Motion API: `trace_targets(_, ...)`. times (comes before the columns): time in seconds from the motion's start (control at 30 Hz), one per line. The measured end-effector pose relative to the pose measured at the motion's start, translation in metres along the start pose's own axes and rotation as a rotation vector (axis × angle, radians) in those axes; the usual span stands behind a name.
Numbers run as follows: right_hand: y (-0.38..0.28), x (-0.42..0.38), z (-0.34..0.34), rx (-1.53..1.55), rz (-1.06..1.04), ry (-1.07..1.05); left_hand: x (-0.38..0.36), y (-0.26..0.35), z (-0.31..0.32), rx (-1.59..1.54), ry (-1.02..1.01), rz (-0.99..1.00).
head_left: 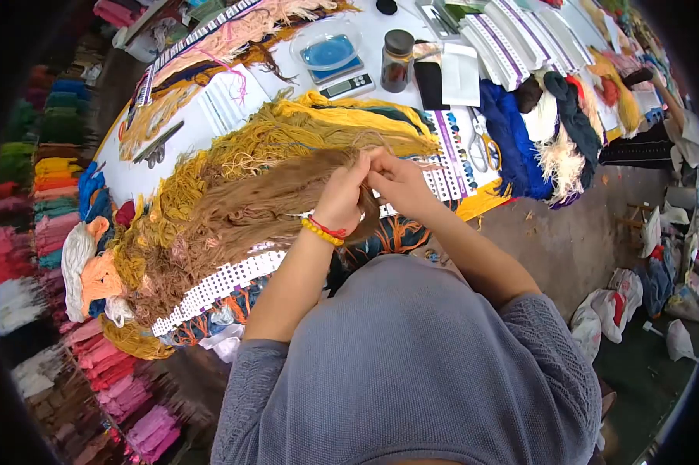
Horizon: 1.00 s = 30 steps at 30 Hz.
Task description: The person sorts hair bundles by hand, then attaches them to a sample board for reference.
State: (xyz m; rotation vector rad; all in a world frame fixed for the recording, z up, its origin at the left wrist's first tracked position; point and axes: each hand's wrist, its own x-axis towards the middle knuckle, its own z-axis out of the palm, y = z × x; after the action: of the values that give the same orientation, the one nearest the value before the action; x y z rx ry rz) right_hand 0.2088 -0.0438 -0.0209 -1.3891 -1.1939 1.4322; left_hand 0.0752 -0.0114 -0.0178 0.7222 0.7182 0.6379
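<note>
I see both hands meeting over brown yarn bundle [249, 205]. Left hand [340, 198] closed, pinching strands; right hand [400, 182] closed on same tuft. Step, I judge: separating strands. Next needs gentle pull. Yellow yarn [318, 124] just beyond hands on surface [125, 174].

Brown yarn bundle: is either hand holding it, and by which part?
Both the left hand and the right hand pinch the brown yarn bundle at its near end, where the strands gather; the rest lies spread on the table.
</note>
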Motion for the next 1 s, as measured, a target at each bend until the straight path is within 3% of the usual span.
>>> trace_targets(0.1,-0.02,-0.017,-0.007,0.35,-0.036,0.044,-0.018,0.029,0.024,-0.248,-0.051,-0.084)
trace_targets(0.3,-0.038,-0.036,-0.007,0.449,0.004,-0.022,-0.036,0.033,0.028,-0.27,-0.014,0.009)
trace_targets(0.47,-0.037,-0.043,-0.006,0.288,0.019,-0.069,-0.05,0.04,0.033,-0.104,0.113,0.095)
trace_targets(0.73,-0.032,-0.049,0.0,0.22,-0.061,-0.069,-0.057,0.037,0.039,0.034,0.106,0.212)
trace_targets(0.8,-0.026,-0.047,-0.002,0.075,-0.139,-0.077,-0.058,0.036,0.042,0.041,0.108,0.209)
trace_targets(1.0,-0.031,-0.05,0.003,0.211,-0.16,0.016,-0.058,0.034,0.045,0.016,0.103,0.241)
